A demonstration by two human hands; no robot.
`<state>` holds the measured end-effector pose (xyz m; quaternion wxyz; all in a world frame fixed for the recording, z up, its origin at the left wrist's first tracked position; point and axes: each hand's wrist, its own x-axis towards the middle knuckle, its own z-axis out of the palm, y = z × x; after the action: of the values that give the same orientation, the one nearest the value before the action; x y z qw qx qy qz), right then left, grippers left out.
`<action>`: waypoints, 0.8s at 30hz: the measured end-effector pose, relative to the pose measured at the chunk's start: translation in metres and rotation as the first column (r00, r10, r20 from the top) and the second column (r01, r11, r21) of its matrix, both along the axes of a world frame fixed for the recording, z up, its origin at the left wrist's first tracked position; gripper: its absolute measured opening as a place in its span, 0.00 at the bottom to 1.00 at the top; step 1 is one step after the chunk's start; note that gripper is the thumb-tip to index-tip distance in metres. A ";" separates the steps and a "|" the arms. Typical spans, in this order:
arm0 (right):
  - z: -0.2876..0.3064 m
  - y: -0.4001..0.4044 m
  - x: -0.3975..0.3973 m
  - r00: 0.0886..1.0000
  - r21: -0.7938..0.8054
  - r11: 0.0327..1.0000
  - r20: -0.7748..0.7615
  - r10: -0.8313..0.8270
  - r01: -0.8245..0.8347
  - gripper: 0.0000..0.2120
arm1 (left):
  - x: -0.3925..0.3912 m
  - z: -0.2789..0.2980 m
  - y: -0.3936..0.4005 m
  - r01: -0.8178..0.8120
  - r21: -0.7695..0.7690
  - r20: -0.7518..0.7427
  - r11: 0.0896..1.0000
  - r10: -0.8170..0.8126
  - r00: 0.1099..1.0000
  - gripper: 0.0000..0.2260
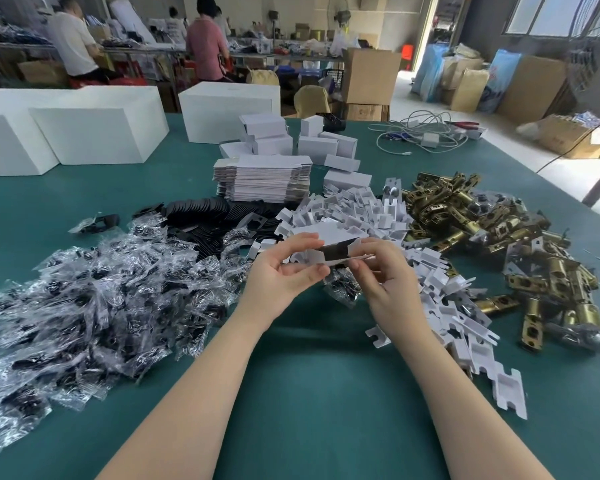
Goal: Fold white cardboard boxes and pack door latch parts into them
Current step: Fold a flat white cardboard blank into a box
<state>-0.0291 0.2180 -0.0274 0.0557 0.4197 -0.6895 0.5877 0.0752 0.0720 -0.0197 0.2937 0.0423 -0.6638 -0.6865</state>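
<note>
- Both hands up over the green table (309,393): left hand (284,271) and right hand (383,277) each pinching an end of a half-folded white box (329,252), held in the air.
- Bagged black parts (94,296) heaped left, white inserts (458,306) right, brass latches (520,244) beyond.
- Behind: flat box blanks (262,180) stacked, folded boxes (317,145) further back.

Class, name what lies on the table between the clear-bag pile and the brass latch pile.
In the head view: white cardboard inserts, with both hands folding a box.
</note>
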 end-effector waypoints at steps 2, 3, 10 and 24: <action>-0.001 -0.001 -0.001 1.000 0.006 1.000 -0.008 -0.015 0.015 0.04 | -0.003 -0.002 0.002 -0.031 -0.014 -0.005 0.999 0.031 1.000 0.12; -0.001 -0.001 -0.002 1.000 0.009 1.000 -0.005 -0.021 0.021 0.06 | -0.004 -0.002 0.004 -0.043 -0.025 -0.015 0.999 0.043 0.999 0.12; 0.002 -0.001 0.004 0.983 -0.063 0.998 0.182 0.023 -0.012 0.05 | -0.008 -0.004 0.012 -0.085 -0.027 -0.062 0.996 0.084 0.995 0.07; 0.005 -0.001 0.010 0.975 -0.091 0.989 0.201 -0.093 0.113 0.08 | -0.007 -0.003 0.023 -0.223 -0.289 -0.064 0.931 0.213 0.975 0.16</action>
<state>-0.0189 0.2166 -0.0222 0.0390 0.3200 -0.6816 0.6569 0.0681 0.0946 -0.0228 0.3814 0.0608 -0.7451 -0.5437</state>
